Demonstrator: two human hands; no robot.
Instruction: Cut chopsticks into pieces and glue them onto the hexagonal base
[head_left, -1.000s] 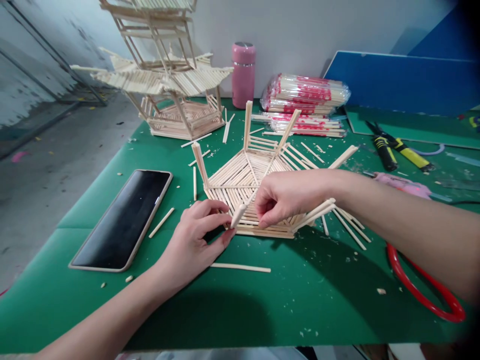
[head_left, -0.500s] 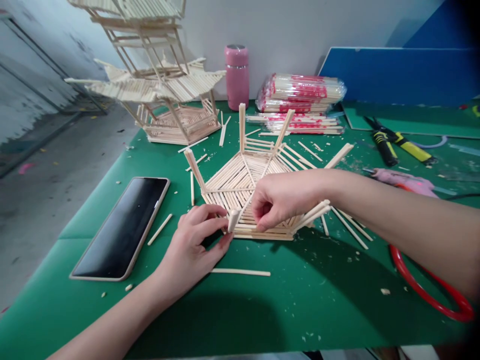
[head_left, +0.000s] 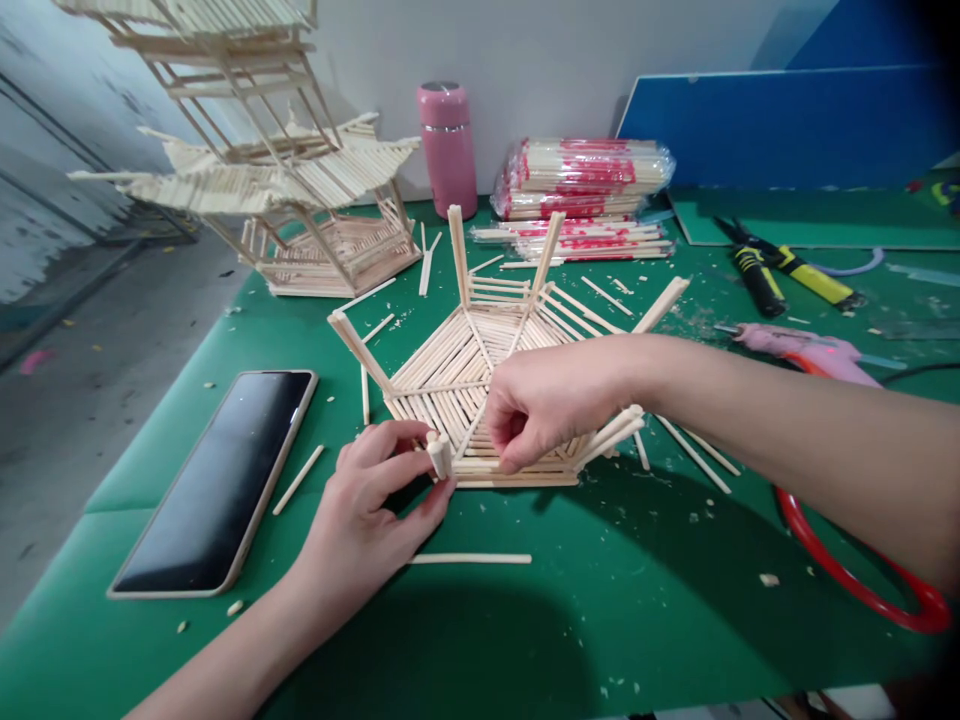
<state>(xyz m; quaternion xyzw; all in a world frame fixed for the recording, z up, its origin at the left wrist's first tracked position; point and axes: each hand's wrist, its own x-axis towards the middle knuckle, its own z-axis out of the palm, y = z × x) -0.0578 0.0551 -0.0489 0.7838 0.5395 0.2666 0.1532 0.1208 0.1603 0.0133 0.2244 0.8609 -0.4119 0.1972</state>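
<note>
Workpiece: a hexagonal openwork base of pale, round wooden sticks, set on the green-covered bench directly before me, with paired-stick posts leaning outward at its corners. I judge it light and stiff, the wood dry rather than slippery; the slender joints are probably the fragile part, and a sideways push on a post could break one loose. To lift it, I would take the flat floor by opposite outer edges and leave the posts alone. My left hand pinches the near-left corner post between fingers and thumb. My right hand is curled over the floor, thumb and forefinger apparently closed on a thin pale stick along the near edge; the remaining fingers are tucked out of sight. A loose cut stick lies on the bench just nearer to me. Further out: a black-screened phone in a pale case to the left, a tiered stick pavilion behind, and a pink glue gun to the right. Compared with one second ago, the view has shifted, placing base, phone and pavilion further left; both hands keep their places on the base, and that corner post now shows more nearly end-on.
</note>
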